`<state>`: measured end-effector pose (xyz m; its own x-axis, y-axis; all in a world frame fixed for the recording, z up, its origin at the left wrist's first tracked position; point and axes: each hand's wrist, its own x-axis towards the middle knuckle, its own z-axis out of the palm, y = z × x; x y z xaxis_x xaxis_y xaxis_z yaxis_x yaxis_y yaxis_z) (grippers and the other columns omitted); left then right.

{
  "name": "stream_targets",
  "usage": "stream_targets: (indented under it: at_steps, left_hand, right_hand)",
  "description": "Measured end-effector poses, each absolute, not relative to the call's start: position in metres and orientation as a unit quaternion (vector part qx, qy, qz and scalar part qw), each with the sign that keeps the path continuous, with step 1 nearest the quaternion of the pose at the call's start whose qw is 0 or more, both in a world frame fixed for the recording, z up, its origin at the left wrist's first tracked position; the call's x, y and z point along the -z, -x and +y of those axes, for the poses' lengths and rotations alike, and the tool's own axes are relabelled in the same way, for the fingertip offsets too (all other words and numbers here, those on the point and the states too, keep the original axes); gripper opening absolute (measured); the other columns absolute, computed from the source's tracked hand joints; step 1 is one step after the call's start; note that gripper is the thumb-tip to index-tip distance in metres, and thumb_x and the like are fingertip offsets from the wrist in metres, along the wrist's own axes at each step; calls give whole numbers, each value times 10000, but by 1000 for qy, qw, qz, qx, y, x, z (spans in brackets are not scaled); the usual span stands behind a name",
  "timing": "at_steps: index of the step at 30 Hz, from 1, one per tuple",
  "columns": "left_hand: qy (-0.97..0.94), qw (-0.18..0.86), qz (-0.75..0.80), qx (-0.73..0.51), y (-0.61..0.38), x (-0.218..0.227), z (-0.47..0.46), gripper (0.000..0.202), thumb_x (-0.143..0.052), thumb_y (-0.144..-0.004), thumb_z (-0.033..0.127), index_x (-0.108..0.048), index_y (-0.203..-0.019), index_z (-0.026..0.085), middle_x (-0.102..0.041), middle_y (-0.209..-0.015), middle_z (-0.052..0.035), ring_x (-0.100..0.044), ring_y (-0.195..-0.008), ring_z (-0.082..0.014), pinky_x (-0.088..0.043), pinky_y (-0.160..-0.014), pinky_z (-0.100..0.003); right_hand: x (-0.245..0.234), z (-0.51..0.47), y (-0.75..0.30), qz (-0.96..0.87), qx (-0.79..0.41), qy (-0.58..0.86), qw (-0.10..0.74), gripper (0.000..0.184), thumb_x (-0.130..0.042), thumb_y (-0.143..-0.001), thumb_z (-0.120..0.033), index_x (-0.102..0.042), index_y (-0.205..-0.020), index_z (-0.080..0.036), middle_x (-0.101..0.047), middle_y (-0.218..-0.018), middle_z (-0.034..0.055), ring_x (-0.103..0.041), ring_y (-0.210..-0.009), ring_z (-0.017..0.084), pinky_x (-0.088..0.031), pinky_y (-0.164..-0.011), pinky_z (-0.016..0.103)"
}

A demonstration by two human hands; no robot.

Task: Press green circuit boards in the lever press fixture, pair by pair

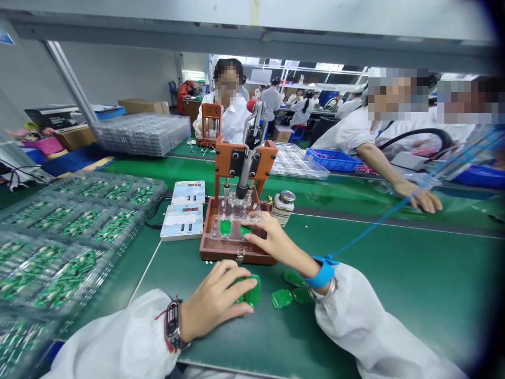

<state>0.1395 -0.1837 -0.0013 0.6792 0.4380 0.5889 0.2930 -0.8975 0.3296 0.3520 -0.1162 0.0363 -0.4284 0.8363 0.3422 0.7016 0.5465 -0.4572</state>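
Our left hand (216, 297), near: grip closed on a green board (254, 291). Our right hand (272, 237), farther right: at the clamp fixture (242, 192), grip we cannot tell.

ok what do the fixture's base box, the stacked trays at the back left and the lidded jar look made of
Base box: probably wood, from its reddish-brown, slightly shiny finish. Stacked trays: likely thin clear plastic, being see-through with glossy highlights. Jar: glass or plastic, I can't tell; its lid looks metal, silvery and shiny.
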Motion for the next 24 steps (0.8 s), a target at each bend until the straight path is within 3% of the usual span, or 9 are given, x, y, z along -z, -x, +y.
stream_targets:
  at_steps: [4,8,12,18,24]
  left_hand:
    - [-880,25,232,-414,-117,-10,-163,319,-564,-920,302,-525,-1213,182,-611,-1123,-122,-506,-1054,-251,-473,-897,-439]
    - [-849,-11,295,-439,-94,-24,-140,296,-608,-895,277,-547,-1173,197,-604,-1112,-106,-534,-1044,-246,-464,-902,-437]
    - [-807,-44,335,-485,-83,-37,-129,273,-636,-876,289,-570,-1130,217,-609,-1085,-80,-558,-1019,-242,-461,-891,-423]
    - [-802,-28,348,-484,-82,-38,-129,257,-642,-871,297,-589,-1112,223,-620,-1074,-67,-565,-1006,-236,-456,-887,-404]
    - [-827,6,353,-438,-85,-28,-127,271,-629,-878,293,-598,-1138,221,-614,-1111,-68,-531,-1052,-236,-449,-914,-398]
  right_hand:
    - [-32,-116,-350,-852,-77,444,267,285,-499,-937,-289,-607,-1191,-218,-514,-1218,129,-449,-1162,271,-365,-973,489]
    - [-35,-118,-353,-861,-79,439,244,312,-524,-925,-338,-605,-1200,-215,-517,-1229,127,-453,-1155,277,-377,-967,488]
    - [-34,-119,-346,-849,-64,436,291,299,-458,-955,-335,-622,-1170,-207,-518,-1242,126,-448,-1183,266,-371,-992,473]
    - [-42,-117,-313,-881,-66,407,232,341,-444,-965,-290,-545,-1273,-185,-536,-1258,125,-419,-1240,266,-365,-1023,460]
    - [-46,-109,-303,-893,-65,382,229,298,-501,-936,-246,-587,-1210,-168,-557,-1157,121,-469,-1123,257,-418,-962,446]
